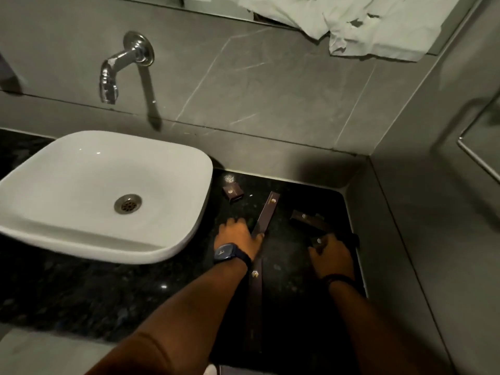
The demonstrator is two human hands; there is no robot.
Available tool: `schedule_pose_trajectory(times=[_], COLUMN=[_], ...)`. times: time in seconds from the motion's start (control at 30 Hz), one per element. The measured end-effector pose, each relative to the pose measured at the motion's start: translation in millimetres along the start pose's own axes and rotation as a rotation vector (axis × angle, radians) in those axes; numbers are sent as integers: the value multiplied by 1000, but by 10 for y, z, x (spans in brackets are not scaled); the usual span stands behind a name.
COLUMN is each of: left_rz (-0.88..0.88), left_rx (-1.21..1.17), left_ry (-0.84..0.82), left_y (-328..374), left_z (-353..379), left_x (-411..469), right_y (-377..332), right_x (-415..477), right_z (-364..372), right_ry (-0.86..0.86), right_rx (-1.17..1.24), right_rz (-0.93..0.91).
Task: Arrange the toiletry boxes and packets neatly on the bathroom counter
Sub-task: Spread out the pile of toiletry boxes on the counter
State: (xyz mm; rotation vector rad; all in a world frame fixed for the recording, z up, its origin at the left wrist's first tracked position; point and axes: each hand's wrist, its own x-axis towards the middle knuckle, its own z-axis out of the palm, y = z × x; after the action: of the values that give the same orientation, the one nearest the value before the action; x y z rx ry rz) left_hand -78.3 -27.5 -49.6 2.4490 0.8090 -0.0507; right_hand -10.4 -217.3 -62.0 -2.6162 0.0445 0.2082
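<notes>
While both hands work low in the frame, the brown toiletry boxes lie scattered over the black counter (81,288) to the right of the basin. The long slim box (266,212) runs diagonally from just right of centre down toward the left hand (238,236), whose fingers curl round its lower end in a grasp; a dark wristwatch (228,253) sits on that wrist. A second long box (255,288) lies flat below that hand, running almost straight down the frame between the two forearms, a small gold emblem near its upper end. To the right, a shorter box (308,221) rests at an angle on the stone, and just below it the right hand (331,255) closes over another dark box (318,241), of which only the upper corner with its emblem shows; a dark band circles that wrist. A small square box (233,193) sits apart from the rest, up against the basin's right side near the back wall, with a glinting scrap just above it that I cannot make out. The white basin (54,226) fills the left middle of the frame, its drain (127,203) visible, and a chrome spout (119,69) juts from the grey tiled wall at upper left. Crumpled white cloth (351,20) hangs along the top right.
</notes>
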Motion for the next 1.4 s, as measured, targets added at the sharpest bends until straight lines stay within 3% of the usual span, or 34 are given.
schedule_pose_trajectory(times=[0.13, 0.33, 0.67, 0.8, 0.9, 1.0, 1.13, 1.27, 1.4], left_rz=[48, 64, 114, 122, 86, 44, -36, -53, -57], left_rx=[-50, 60, 88, -47, -139, -183, -168, -91, -64], left_ry=[-57, -159, -149, -89, -115, -179, -313, -384, -403], left_y=[312, 468, 477, 621, 737, 805, 750, 726, 717], left_z=[200, 544, 492, 330, 283, 375, 670, 940, 1100], left_x=[579, 1202, 1360, 1153, 854, 428, -123, -502, -659], right_y=[39, 30, -14, -144, -195, -70, 297, 626, 830], right_x=[662, 1297, 1433, 1283, 1044, 635, 72, -321, -499], right_z=[-73, 79, 159, -41, -230, -345, -325, -201, -44], right_ry=[-43, -358, -172, 15, 97, 53, -85, -191, -192], right_rx=[-188, -616, -655, -401, -87, 79, 99, 132, 136], right_rz=[-20, -24, -173, -204, -99, 48, 215, 312, 327])
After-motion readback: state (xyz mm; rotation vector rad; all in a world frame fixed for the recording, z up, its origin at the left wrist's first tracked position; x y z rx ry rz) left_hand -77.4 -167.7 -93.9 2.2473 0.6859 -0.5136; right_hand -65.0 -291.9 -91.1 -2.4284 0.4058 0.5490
